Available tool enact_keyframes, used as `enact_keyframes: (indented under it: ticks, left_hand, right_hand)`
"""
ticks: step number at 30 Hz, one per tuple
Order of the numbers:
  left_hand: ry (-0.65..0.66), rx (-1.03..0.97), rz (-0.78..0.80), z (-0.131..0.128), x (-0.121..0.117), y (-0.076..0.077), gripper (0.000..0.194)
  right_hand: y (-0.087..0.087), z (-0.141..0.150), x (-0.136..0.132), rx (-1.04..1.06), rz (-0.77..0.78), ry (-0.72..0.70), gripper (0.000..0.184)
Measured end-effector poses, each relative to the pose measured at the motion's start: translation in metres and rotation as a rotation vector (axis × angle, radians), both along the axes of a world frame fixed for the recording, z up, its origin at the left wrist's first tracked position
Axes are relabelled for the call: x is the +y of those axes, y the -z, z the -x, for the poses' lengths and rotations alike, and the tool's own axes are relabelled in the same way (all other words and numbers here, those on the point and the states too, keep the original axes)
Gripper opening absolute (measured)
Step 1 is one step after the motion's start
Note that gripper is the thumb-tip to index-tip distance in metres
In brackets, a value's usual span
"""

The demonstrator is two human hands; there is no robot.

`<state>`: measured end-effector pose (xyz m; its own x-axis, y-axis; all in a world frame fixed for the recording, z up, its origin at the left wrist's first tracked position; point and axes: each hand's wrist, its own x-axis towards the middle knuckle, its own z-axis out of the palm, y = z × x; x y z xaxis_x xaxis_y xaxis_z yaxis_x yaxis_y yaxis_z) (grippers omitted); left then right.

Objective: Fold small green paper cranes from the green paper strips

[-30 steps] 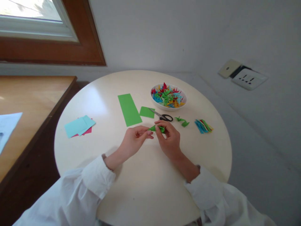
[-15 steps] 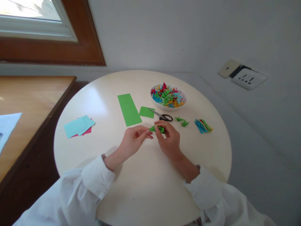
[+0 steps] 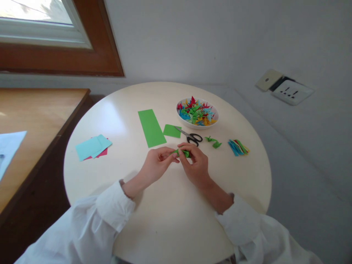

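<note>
A small folded green paper (image 3: pixel 186 153) is pinched between both hands above the round white table (image 3: pixel 167 227). My left hand (image 3: pixel 157 161) grips its left end with thumb and fingers. My right hand (image 3: pixel 195 163) holds the other side, its thumb and index finger close to the left fingertips. Fingers cover much of the paper's shape. Just beyond my hands lie scissors (image 3: pixel 194 138) with black handles, their blades resting over a green paper square (image 3: pixel 171 131). Two green paper cranes (image 3: pixel 216 145) sit right of the scissors.
A white bowl (image 3: pixel 180 119) full of colourful paper cranes stands at the back. Left of it lies a long green paper strip (image 3: pixel 151 128). Light-blue sheets (image 3: pixel 89 148) over red ones lie far left, and a pile of coloured strips (image 3: pixel 238 147) lies at the right.
My right hand has shifted slightly left along the green paper, bringing its fingertips nearer to my left hand's. My left hand stays almost where it was.
</note>
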<state>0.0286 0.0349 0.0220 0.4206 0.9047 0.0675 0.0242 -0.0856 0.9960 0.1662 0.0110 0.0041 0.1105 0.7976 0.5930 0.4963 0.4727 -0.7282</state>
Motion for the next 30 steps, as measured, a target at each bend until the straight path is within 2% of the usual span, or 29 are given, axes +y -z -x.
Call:
enact_keyframes:
  ticks: [14,23,30]
  left_hand:
    - [-0.038,0.031,-0.005,0.0002,-0.0015,-0.0001,0.022]
    - [-0.051,0.064,-0.029,0.0000,-0.0033,-0.0054,0.023]
    - [-0.001,0.085,0.012,-0.0003,-0.0031,-0.0051,0.021]
  right_hand:
    - [-0.0033,0.0007,-0.0010,-0.041,-0.026,0.031,0.004]
    - [-0.0051,0.0018,-0.0008,-0.078,-0.032,0.032,0.005]
    - [-0.0032,0.0019,-0.0014,-0.083,-0.025,0.024,0.005]
